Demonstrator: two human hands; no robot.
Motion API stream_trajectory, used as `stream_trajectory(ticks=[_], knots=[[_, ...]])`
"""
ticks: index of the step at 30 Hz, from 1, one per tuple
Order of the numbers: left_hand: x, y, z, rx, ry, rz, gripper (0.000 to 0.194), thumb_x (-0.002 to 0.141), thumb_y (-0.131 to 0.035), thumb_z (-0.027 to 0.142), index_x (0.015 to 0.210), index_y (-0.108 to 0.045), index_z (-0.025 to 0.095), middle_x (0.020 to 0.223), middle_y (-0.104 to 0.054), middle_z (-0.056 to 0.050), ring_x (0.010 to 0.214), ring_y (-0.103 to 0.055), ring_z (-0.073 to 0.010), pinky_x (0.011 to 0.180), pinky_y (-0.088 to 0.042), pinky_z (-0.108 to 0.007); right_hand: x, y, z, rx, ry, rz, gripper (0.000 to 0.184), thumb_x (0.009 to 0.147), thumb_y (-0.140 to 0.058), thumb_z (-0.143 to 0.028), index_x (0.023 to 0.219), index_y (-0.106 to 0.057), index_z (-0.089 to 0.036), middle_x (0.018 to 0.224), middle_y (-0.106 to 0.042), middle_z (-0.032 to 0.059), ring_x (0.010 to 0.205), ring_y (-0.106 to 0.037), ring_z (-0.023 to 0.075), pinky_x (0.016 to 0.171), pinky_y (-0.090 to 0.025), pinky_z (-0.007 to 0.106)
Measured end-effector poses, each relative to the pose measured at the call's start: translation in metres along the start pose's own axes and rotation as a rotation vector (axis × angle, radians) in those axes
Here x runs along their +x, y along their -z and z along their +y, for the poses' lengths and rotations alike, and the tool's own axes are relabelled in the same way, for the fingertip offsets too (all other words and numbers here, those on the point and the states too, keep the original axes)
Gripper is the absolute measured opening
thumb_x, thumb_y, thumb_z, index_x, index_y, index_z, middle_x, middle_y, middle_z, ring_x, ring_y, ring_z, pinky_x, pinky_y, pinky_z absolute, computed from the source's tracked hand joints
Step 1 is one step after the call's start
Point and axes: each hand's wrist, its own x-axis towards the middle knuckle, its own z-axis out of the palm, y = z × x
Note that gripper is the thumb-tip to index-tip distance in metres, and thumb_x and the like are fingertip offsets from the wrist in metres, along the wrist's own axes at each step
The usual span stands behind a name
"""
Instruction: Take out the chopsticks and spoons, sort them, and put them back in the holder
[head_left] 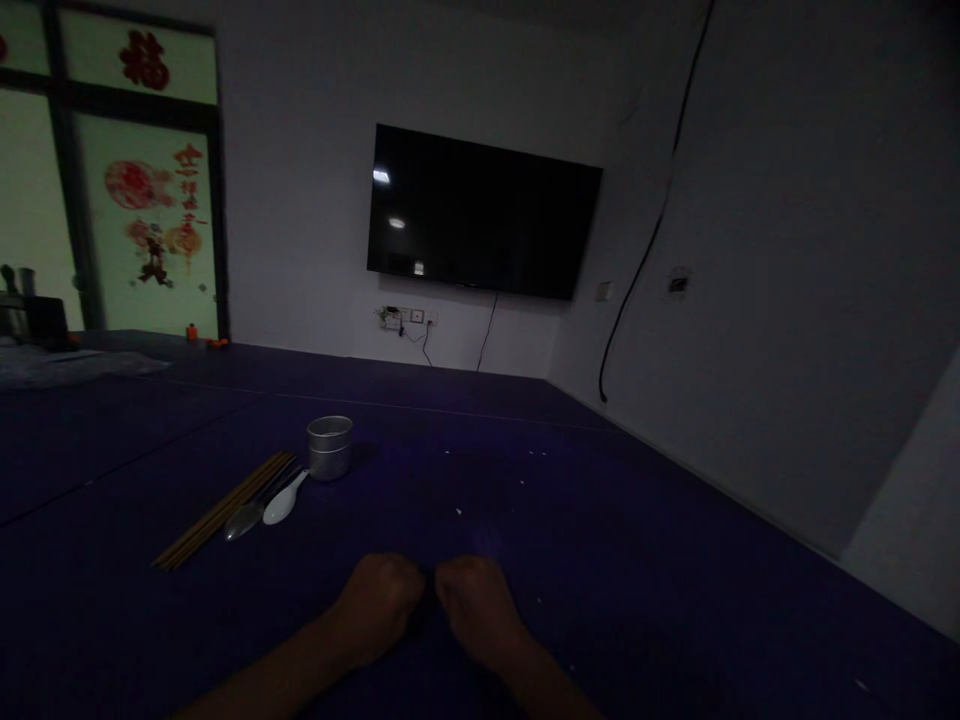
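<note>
My left hand (381, 600) rests on the dark blue table (645, 560) as a closed fist. Beside it, a small gap away, my right hand (477, 605) is also curled into a fist. Nothing shows in either one. Ahead and to the left lies a bundle of wooden chopsticks (225, 510), slanting away from me. Alongside them are a metal spoon (244, 520) and a white soup spoon (282, 503), their handles pointing toward a silver metal cup (330, 450). The cup stands upright.
Small white scraps (459, 511) dot the tabletop. Clear plastic sheeting (67, 367) and a dark box (45, 318) sit at the far left, with small orange objects (217, 343) at the back edge. A black cable (637, 270) hangs down the right wall.
</note>
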Motion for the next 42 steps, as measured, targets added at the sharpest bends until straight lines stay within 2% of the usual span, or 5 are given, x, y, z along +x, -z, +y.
stream_trajectory(ticks=[11,17,21,28,42], knots=[[0.001,0.000,0.000,-0.013,0.017,-0.016,0.019,0.072,-0.046,0.003,0.066,-0.057,0.018,0.065,-0.062,-0.001,0.059,-0.055,-0.0151,0.055,-0.041,-0.024,0.001,-0.010,0.005,0.048,0.020,0.028,0.023,0.074,-0.045,-0.005,0.070,-0.063,-0.018,0.072,-0.068,0.0027,0.066,-0.060,0.0141,0.057,-0.030,0.023],[0.000,0.003,-0.016,0.035,0.000,0.139,0.020,0.073,-0.046,0.002,0.064,-0.056,0.017,0.061,-0.059,-0.002,0.059,-0.054,-0.0149,0.057,-0.040,-0.024,0.000,-0.006,0.003,0.062,0.006,0.010,0.023,0.072,-0.044,-0.003,0.069,-0.063,-0.017,0.070,-0.067,0.0023,0.065,-0.058,0.0136,0.057,-0.030,0.023],[-0.003,0.034,-0.056,0.188,0.324,0.239,0.027,0.080,-0.039,0.003,0.070,-0.060,0.016,0.071,-0.062,-0.007,0.073,-0.058,-0.0193,0.066,-0.042,-0.028,0.001,-0.007,0.004,0.074,0.017,-0.002,0.025,0.069,-0.043,-0.001,0.068,-0.063,-0.016,0.069,-0.067,0.0024,0.063,-0.057,0.0128,0.058,-0.031,0.022],[-0.037,0.080,-0.127,0.258,1.088,0.160,0.033,0.084,-0.037,0.017,0.107,-0.060,0.011,0.108,-0.062,-0.018,0.099,-0.056,-0.0331,0.070,-0.044,-0.039,0.003,-0.012,0.006,0.098,0.027,0.023,0.025,0.070,-0.043,-0.002,0.066,-0.063,-0.016,0.068,-0.066,0.0020,0.062,-0.057,0.0121,0.058,-0.032,0.022],[-0.063,0.078,-0.160,-0.068,1.379,-0.078,0.036,0.082,-0.042,0.041,0.074,-0.066,0.015,0.076,-0.066,-0.012,0.082,-0.061,-0.0329,0.065,-0.044,-0.040,0.002,-0.010,0.005,0.125,0.018,0.042,0.029,0.064,-0.041,0.001,0.065,-0.063,-0.017,0.067,-0.066,0.0010,0.063,-0.058,0.0119,0.058,-0.033,0.021]])
